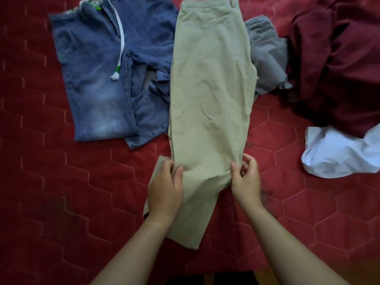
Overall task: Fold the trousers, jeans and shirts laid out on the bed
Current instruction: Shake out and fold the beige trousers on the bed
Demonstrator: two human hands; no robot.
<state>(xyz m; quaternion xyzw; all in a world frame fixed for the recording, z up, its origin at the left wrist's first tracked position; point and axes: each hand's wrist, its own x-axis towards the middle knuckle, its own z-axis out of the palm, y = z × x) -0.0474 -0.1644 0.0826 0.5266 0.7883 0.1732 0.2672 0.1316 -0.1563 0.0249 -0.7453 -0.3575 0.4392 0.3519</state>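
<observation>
Head view, steeply down (close) over bed (pixel 51 182)

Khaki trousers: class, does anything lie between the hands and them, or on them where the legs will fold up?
Nothing visible does. The left hand and right hand grip the trousers, whose top is bare; the jeans and grey garment lie beside or beneath.
</observation>
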